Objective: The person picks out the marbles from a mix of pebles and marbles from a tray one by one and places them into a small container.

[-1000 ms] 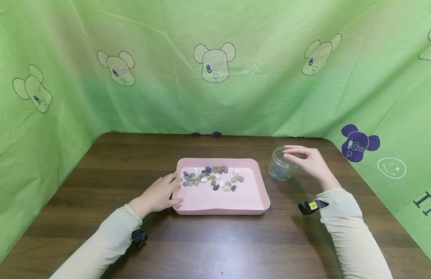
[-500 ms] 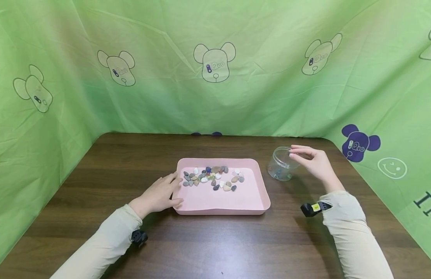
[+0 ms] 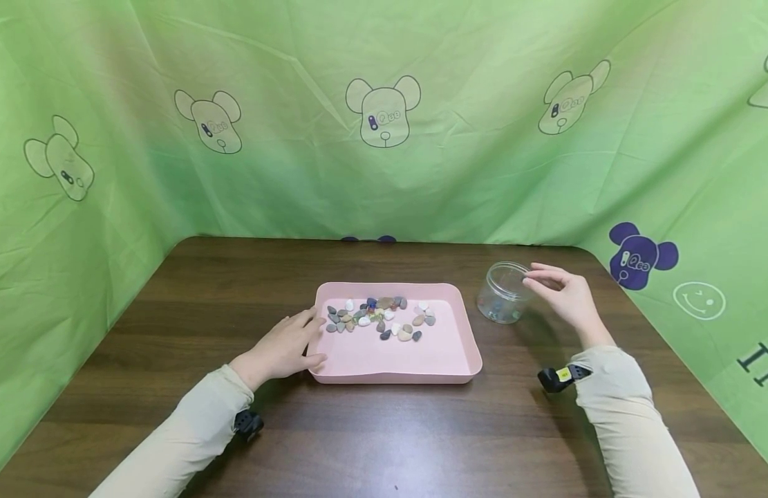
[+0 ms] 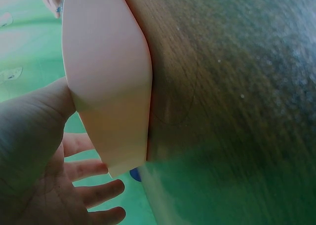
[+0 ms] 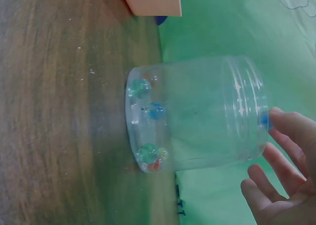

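Note:
My left hand (image 3: pixel 281 348) rests along the left side of the pink tray (image 3: pixel 396 378), thumb and fingers spread over its rim. In the tray lie several pebbles (image 3: pixel 404 335) in grey, white and tan, with a few coloured glass pieces among them. My right hand (image 3: pixel 565 297) is at the right rim of a clear jar (image 3: pixel 502 304). Thumb and fingertip pinch a small blue marble (image 5: pixel 265 119), partly hidden by the thumb. Through the jar wall, several glass marbles (image 5: pixel 156 110) in green, blue and red show on its bottom.
Tray and jar stand apart on a dark wooden table (image 3: pixel 384 443), the jar to the tray's right. A green printed cloth (image 3: pixel 384 187) hangs behind the table and along both sides.
My right hand has shifted right, from over the jar's mouth to its right rim. The left hand, tray and jar stay where they were.

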`<state>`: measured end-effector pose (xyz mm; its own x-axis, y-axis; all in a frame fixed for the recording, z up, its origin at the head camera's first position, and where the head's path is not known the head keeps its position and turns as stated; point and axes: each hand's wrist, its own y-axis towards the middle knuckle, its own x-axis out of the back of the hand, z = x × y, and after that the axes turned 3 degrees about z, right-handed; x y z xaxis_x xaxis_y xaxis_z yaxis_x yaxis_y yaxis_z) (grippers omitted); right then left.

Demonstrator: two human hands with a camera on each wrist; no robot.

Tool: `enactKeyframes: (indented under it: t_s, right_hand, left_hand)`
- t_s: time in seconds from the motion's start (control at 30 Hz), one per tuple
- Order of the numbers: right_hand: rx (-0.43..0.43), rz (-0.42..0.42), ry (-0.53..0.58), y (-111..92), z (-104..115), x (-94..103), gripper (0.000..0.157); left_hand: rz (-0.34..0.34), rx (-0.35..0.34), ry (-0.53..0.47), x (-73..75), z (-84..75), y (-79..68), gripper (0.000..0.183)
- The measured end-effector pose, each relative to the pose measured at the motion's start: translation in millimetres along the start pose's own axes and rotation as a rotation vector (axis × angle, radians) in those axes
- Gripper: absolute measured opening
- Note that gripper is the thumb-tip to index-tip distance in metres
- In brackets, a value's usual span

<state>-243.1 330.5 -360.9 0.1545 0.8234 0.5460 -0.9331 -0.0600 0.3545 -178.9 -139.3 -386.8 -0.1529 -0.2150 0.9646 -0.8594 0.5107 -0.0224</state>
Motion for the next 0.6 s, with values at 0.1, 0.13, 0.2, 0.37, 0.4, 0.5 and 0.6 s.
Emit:
enactKeyframes:
  t_s: [0.1, 0.13, 0.2, 0.37, 0.4, 0.5, 0.6]
  right_hand:
    - [-0.013, -0.009, -0.021, 0, -4, -0.1, 0.03]
    - [-0.022, -0.01, -0.03, -1, -5, -0.1, 0.031]
    - [-0.031, -0.012, -0.053, -1, -10, -0.1, 0.033]
    - [-0.04, -0.016, -0.066, -2, -16, 0.0, 0.037]
    - [-0.043, -0.018, -0.063, -2, -16, 0.0, 0.037]
    - [-0.066, -0.028, -0.039, -2, -15, -0.1, 0.03]
    - [-0.087, -0.027, -0.054, -2, -14, 0.8, 0.028]
  left_hand:
    - [-0.003, -0.002, 0.001, 0.0, -0.2, 0.0, 0.061]
    - [-0.002, -0.002, 0.001, 0.0, -0.3, -0.1, 0.061]
    - [-0.001, -0.001, 0.002, 0.2, -0.5, -0.2, 0.061]
    - [0.005, 0.002, 0.001, 1.0, -1.1, -0.5, 0.061]
    - [0.005, 0.002, -0.001, 1.2, -1.1, -0.6, 0.061]
    - [0.006, 0.001, -0.001, 1.6, -1.2, -0.5, 0.061]
    - [0.008, 0.002, -0.001, 1.6, -1.3, -0.6, 0.06]
